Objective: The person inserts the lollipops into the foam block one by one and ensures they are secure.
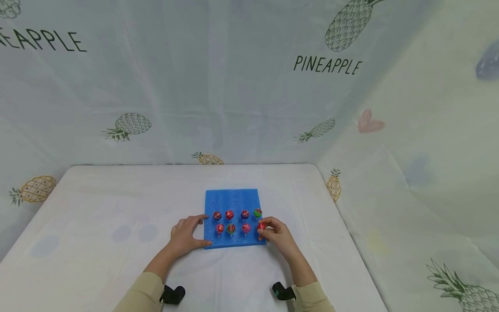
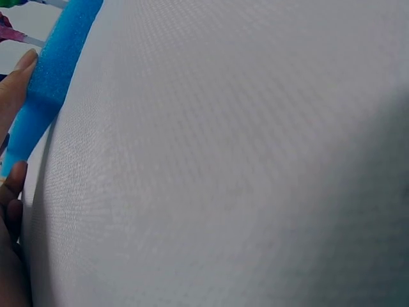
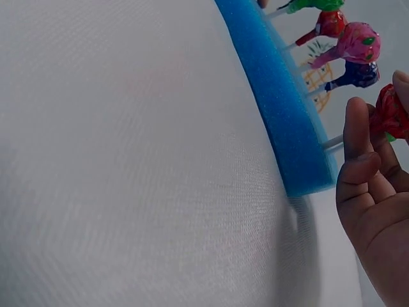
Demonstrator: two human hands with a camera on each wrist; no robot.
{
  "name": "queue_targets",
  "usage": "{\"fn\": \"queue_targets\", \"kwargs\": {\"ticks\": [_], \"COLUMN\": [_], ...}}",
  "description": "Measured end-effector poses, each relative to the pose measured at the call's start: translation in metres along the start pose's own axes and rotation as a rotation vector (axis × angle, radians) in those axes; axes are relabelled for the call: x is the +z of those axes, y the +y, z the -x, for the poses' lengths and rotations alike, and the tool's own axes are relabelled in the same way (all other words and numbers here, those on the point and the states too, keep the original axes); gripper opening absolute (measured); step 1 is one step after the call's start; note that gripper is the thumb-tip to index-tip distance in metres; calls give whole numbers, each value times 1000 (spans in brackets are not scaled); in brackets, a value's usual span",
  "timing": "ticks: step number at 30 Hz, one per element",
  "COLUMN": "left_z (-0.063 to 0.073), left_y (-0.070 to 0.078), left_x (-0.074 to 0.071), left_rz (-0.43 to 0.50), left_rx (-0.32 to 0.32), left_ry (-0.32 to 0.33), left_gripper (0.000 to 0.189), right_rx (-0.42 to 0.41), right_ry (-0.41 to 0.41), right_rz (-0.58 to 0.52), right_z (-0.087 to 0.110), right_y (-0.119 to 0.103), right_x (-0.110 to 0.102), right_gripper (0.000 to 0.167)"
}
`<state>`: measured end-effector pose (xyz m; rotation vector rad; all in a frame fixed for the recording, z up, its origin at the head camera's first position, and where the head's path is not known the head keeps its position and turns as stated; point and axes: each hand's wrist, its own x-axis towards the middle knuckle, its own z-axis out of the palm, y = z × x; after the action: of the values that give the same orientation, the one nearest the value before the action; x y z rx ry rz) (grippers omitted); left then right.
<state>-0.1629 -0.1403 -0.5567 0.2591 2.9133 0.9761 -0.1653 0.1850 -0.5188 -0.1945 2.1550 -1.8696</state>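
Note:
In the head view a blue foam block [image 1: 231, 199] lies on the white table, with lollipops upright in two rows. My right hand [image 1: 278, 234] pinches the red-wrapped lollipop [image 1: 261, 225] at the right end of the near row; the right wrist view shows its white stick [image 3: 333, 142] running into the foam. My left hand [image 1: 185, 235] rests against the block's left side, thumb and forefinger spread apart. The thumb [image 2: 24, 67] touches the foam in the left wrist view. Beside it in the near row stand a red lollipop [image 1: 220, 228], a green-red one [image 1: 231, 228] and a pink one [image 1: 246, 228].
The far row holds a dark lollipop [image 1: 217, 215], a red one [image 1: 229, 214], a blue-purple one [image 1: 244, 214] and a green one [image 1: 257, 212]. A pineapple-print curtain [image 1: 218, 86] hangs behind the white tabletop [image 1: 117, 195]. Black wrist devices [image 1: 173, 295] sit by both sleeves.

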Motion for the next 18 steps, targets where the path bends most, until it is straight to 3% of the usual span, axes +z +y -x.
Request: {"fn": "queue_targets", "kwargs": {"ticks": [7, 12, 18], "left_z": [0, 1, 0], "left_y": [1, 1, 1], "left_x": [-1, -3, -2], "left_rz": [0, 2, 0], "left_rx": [-10, -7, 5], "left_ry": [-8, -14, -10], "left_gripper": [88, 88, 87], "right_rx": [-29, -57, -42], "right_ry": [-34, -28, 4], "right_rz": [-2, 4, 94], "right_z": [10, 11, 13], "right_y": [-25, -23, -29], "right_x": [4, 6, 7], "right_gripper": [32, 30, 33]}}
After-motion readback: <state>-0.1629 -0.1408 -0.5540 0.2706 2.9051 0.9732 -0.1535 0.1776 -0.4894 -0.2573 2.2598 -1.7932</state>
